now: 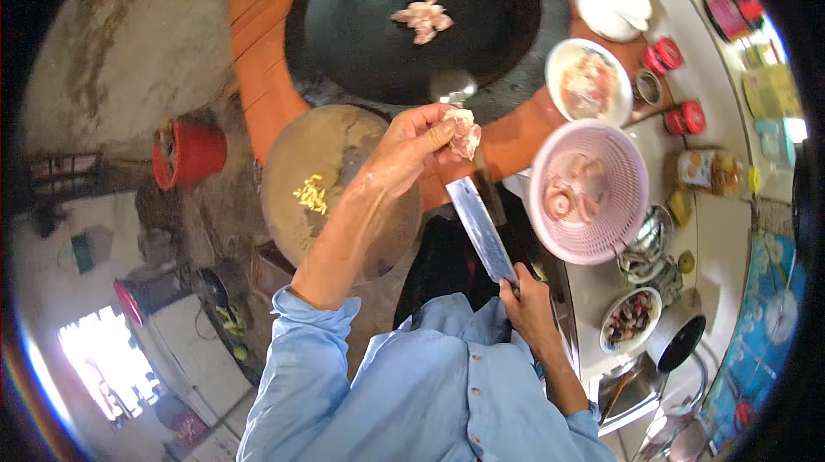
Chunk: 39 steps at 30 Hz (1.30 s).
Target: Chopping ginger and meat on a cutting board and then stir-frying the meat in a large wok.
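Note:
A piece of raw meat [465, 134] is pinched between the thumb and fingers of my left hand [403, 143], just short of the near rim of a large black wok [361, 43]. Several pale pink pieces of raw meat [423, 16] lie at the bottom of the wok. My right hand [530, 301] grips the handle of a cleaver [482, 230], whose broad blade points forward towards the held meat without touching it. Under my left forearm is a round chopping board [341, 146] with a small heap of chopped yellowish pieces [311, 194].
Right of the wok stand a white bowl of raw meat [590, 85] and a pink plastic colander [590, 239] holding more meat. Red-lidded jars [662, 54], a bowl of dark pieces [631, 320], a pot [673, 339] and a sink [628, 391] line the counter. A red bucket [200, 154] is at left.

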Available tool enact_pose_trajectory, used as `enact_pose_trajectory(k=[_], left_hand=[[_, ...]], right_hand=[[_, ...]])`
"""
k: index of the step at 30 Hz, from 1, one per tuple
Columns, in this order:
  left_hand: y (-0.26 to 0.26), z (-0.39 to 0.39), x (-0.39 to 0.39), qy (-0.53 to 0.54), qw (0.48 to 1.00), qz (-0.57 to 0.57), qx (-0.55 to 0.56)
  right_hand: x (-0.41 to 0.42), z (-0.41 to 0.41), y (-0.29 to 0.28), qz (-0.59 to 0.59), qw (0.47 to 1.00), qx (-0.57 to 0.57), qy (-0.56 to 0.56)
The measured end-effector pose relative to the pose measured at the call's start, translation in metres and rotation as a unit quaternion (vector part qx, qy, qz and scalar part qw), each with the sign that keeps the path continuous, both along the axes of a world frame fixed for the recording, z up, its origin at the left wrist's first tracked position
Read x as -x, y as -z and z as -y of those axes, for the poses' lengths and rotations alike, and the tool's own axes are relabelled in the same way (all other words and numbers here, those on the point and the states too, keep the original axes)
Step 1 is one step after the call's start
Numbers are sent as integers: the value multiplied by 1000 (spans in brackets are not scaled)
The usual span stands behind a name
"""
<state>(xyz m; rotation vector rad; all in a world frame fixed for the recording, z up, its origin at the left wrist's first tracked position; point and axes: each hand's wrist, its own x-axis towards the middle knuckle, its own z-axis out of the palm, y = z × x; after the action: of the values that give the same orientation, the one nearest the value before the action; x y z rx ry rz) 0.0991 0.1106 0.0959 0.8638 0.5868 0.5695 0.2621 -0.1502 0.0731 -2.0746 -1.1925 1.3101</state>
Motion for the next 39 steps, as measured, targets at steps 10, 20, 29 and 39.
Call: enact_pose_trajectory(k=[10,20,29,39], left_hand=[[65,-25,119,-201,897,-368,-141],[62,-56,109,-211,837,-447,-234],[3,-105,44,-233,874,-345,-249],[34,-53,147,-43,797,-561,-220]], right_hand=[[20,-21,-10,-4,998,23,-52],[11,-12,-12,-16,998,45,-34],[-3,8,-23,-61,998,19,21],[-19,25,6,-72,995,-69,4]])
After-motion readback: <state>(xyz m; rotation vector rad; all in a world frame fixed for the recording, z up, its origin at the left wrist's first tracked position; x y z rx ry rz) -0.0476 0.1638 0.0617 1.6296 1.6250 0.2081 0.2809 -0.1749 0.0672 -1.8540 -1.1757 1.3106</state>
